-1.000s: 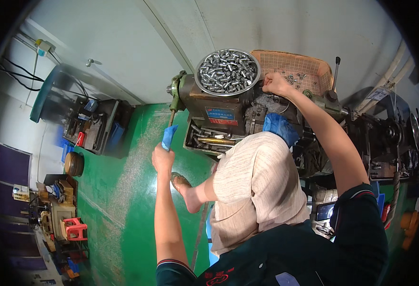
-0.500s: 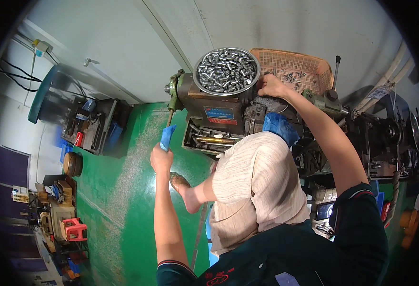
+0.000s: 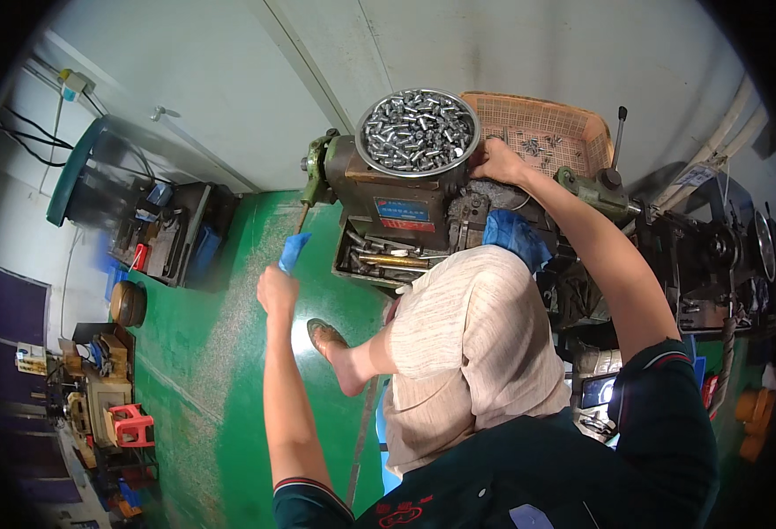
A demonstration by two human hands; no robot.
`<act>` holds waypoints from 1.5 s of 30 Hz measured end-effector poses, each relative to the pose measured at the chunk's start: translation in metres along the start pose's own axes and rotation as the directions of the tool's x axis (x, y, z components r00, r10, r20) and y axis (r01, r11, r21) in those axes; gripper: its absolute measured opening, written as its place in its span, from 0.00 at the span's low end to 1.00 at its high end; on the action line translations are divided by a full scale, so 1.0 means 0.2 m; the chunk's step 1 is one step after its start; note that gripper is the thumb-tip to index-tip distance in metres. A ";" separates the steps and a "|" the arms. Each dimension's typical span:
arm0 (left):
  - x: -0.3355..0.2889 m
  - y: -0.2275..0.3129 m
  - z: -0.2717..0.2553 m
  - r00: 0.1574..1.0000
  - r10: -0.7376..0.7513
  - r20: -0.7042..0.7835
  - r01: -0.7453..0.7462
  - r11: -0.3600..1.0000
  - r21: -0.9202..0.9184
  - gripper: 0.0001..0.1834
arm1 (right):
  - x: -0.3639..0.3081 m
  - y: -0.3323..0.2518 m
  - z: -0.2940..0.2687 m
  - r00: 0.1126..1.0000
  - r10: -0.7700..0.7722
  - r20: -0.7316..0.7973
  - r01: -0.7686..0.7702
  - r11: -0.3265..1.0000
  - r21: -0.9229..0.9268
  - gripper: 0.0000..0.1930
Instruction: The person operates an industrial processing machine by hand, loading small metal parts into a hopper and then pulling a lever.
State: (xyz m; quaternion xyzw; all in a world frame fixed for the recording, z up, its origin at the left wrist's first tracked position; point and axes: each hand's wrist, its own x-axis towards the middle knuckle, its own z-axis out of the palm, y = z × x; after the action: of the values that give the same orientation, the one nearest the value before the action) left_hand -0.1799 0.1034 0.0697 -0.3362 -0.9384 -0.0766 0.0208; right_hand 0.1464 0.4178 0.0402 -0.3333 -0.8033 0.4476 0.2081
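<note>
My left hand is closed round the blue-wrapped end of a lever handle, which hangs from the left end of a green bench machine. Beside the right end of the machine's head, my right hand has its fingers pinched together. Whatever they grip is too small or too hidden to make out. A round steel bowl sits on the machine, heaped with small shiny metal pins. Behind my right hand, an orange plastic basket holds several loose pins.
A blue cloth lies on the machine near my knee. Tools and rods fill a tray below the machine head. At right stand an upright black-knobbed lever and another dark machine. A red stool is far left.
My left hand has swung the lever handle a little down and to the left. My right hand stays at the machine head, still pinched. The view has shifted slightly.
</note>
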 end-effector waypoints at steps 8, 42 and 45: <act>0.17 -0.14 0.01 0.996 -0.045 0.072 0.043 0.999 0.021 0.11 | 0.00 -0.12 -0.29 0.997 0.022 -0.074 -0.054 0.885 -0.463 0.09; 0.19 -0.16 0.06 1.000 0.015 -0.008 -0.015 1.000 0.018 0.11 | -1.46 -0.05 -0.76 0.709 -0.022 -0.704 -0.666 0.306 -0.680 0.25; 0.20 -0.16 0.07 1.000 0.005 0.002 -0.005 1.000 0.008 0.10 | -1.47 -0.05 -0.76 0.696 0.007 -0.718 -0.690 0.285 -0.665 0.26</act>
State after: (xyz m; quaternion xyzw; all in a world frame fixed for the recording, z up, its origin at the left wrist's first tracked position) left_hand -0.2309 0.1056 0.0549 -0.3385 -0.9379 -0.0726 0.0213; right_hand 0.4421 0.2910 0.1158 -0.6892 -0.6962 -0.1651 0.1145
